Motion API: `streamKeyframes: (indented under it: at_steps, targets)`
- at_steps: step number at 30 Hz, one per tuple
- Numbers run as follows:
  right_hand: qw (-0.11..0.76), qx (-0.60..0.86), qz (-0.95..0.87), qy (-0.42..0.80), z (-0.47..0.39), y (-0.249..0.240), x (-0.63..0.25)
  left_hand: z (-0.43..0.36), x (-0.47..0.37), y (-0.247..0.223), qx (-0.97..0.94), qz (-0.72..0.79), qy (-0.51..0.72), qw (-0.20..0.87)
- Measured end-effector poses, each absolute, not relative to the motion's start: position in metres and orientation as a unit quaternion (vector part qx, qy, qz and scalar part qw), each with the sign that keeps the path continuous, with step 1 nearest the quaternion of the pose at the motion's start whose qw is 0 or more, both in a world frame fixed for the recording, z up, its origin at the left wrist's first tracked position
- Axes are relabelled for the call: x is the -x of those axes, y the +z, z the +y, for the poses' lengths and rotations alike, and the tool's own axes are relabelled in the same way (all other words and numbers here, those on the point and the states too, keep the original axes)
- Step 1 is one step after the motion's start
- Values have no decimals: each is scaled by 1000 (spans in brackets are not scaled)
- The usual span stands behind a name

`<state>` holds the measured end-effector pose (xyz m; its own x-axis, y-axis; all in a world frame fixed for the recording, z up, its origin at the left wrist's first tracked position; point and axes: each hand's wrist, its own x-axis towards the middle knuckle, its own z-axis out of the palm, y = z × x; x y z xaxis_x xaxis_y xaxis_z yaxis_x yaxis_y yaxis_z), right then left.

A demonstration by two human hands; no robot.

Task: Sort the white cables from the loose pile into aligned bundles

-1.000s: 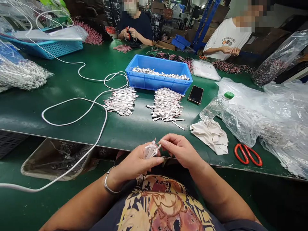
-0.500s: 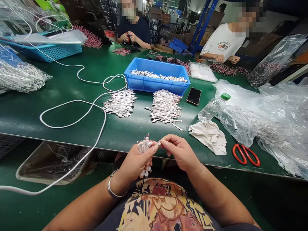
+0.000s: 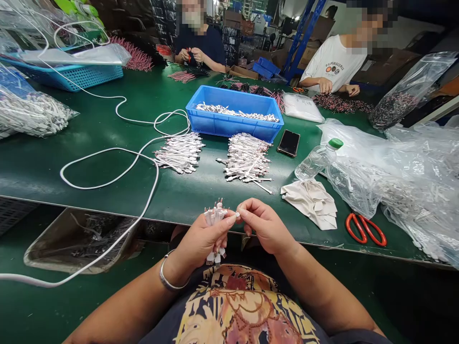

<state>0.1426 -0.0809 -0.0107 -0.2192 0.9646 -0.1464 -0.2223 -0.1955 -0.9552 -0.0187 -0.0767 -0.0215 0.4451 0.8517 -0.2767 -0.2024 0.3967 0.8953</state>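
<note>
A bundle of short white cables stands in my left hand, whose fingers are wrapped around it. Bare reddish wire tips stick out at its top, and pale connector ends hang below the fist. Between my left thumb tip and my right fingertips sits a small white piece, too small to identify. My right hand pinches at it with thumb and index finger. Beyond the hands, two piles of similar white cables lie on the green table: a left pile and a right pile.
Behind the piles is a blue bin with more white pieces. A phone, a plastic bottle, a cloth, red-handled scissors and plastic bags lie rightward. A long white cord loops leftward. Two people work across the table.
Both hands stay nearly in place, still meeting at the small white piece. The bundle's lower ends have shifted slightly. Across the table, the co-workers' hands have moved a little.
</note>
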Motion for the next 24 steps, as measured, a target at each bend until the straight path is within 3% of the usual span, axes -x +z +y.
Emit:
streamKeyframes:
  at_steps: [6,13,24]
  targets:
    - [460,464,-476,589,-82,-13,-143,-77,19,-27,-458,400,362,707]
    - [485,495,-664,280,-92,-7,-151,-76,19,-19,-532,426,356,639]
    - [415,476,-732,257,-92,-3,-152,-77,21,-13,-608,431,351,567]
